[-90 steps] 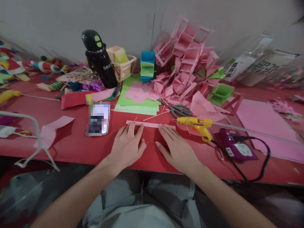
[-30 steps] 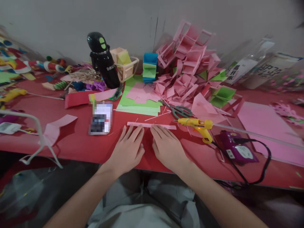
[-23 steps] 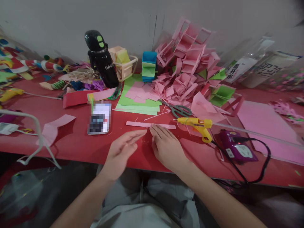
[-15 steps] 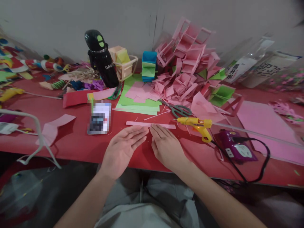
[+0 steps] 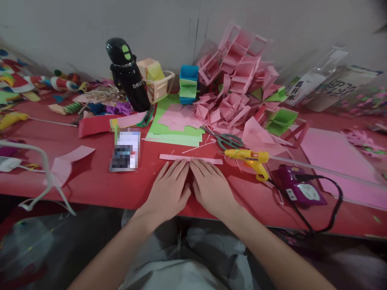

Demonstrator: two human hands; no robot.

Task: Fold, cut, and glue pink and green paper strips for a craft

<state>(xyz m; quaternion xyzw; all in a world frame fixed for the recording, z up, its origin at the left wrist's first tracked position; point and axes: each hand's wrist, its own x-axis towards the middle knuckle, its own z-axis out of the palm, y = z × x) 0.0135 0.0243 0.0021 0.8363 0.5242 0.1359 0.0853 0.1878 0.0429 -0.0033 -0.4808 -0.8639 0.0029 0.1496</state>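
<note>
As seen in head view: have pink strip (image 5: 188, 158) lying flat on red table (image 5: 127, 191), straight ahead of both hands. Have left hand (image 5: 171, 191) palm-down, fingers stretched out, tips at strip's near edge around its middle; ditto right hand (image 5: 213, 189), just beside. Grasping nothing with either. Have glue gun (image 5: 246, 158) near strip's right end, phone (image 5: 125, 151) off left, green sheets (image 5: 177, 138) beyond.

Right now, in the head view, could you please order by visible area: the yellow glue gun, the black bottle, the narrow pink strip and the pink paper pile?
1. Pink paper pile
2. Black bottle
Not ranked: yellow glue gun and narrow pink strip; the strip looks longer but thinner.
</note>
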